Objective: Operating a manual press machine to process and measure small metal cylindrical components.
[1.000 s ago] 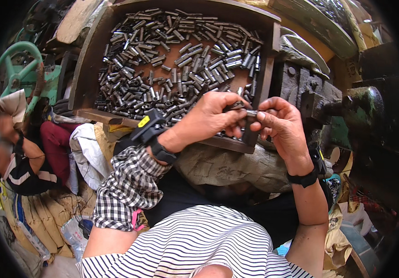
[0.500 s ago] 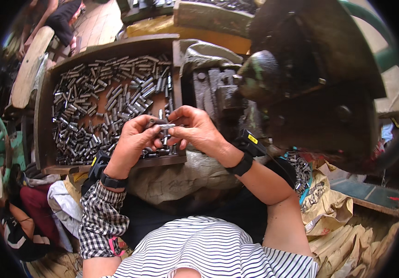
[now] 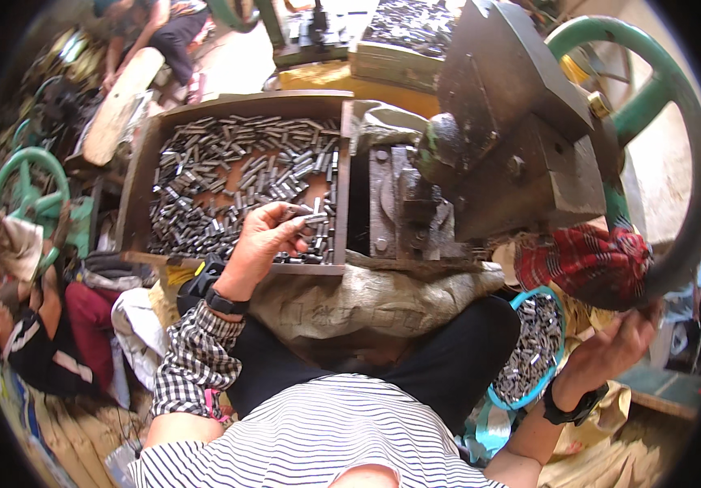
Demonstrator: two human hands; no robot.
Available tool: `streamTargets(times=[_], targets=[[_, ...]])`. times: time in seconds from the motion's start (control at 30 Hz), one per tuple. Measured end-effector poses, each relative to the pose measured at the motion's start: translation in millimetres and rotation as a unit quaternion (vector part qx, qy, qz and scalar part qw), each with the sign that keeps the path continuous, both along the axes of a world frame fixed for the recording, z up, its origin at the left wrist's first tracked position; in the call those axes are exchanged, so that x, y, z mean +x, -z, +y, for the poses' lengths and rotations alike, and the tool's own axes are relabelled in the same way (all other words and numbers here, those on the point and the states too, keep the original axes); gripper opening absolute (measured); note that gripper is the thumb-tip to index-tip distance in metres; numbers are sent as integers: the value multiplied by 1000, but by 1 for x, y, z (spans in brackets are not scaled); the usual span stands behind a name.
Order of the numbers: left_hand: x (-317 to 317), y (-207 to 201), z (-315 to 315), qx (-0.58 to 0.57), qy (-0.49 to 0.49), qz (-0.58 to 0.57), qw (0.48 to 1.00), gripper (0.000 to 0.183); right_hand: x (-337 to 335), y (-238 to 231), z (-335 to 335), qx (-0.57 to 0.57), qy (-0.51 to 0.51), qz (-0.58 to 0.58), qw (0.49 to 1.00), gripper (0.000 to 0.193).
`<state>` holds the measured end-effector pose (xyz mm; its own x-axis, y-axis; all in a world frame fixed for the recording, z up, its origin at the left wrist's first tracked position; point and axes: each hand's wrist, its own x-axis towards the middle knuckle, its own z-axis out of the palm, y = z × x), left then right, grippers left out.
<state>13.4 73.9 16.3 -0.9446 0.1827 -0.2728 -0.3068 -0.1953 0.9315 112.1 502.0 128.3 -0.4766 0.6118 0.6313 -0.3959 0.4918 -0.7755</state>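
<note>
Half a second ago both hands meet over the tray; now they are parted. The left hand [image 3: 265, 240], at nine o'clock, holds on alone, thumb and fingers pinching a short silver metal tube [image 3: 315, 218], with what looks like a darker piece alongside. That tube is above the four o'clock part of a brown, straight-sided wooden tray [image 3: 132, 220], over a scatter of loose grey metal tubes [image 3: 204, 150].

The right hand [image 3: 623, 346] has let go of the piece and swung out toward four o'clock. Its fingers point up at the lower end of a large green-and-dark metal wheel [image 3: 651, 81], just beside a red tartan cloth [image 3: 578, 264] bundled on that wheel's lower part. The fingers are blurred, and I cannot tell whether they grip the rim, merely touch it or stand apart from it.

The view has turned too, so more of the wheel shows at two o'clock, beyond a heavy dark metal press head [image 3: 521, 179]. Below that, near the centre, the greasy dark metal press bed [image 3: 411, 203] stands apart from the tube.

In my judgement, the work has gone from two hands on one piece to divided roles: the left keeps the tube, while the right is free for the wheel.
</note>
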Motion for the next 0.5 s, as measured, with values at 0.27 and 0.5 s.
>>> streamTargets(times=[0.27,0.5], targets=[[15,-8,23,-9,-15,1,1000,19,-38,54,14,-26,-50,26,998,43],[-55,13,74,2,44,21,999,20,-35,-23,4,65,-40,-119,990,46]])
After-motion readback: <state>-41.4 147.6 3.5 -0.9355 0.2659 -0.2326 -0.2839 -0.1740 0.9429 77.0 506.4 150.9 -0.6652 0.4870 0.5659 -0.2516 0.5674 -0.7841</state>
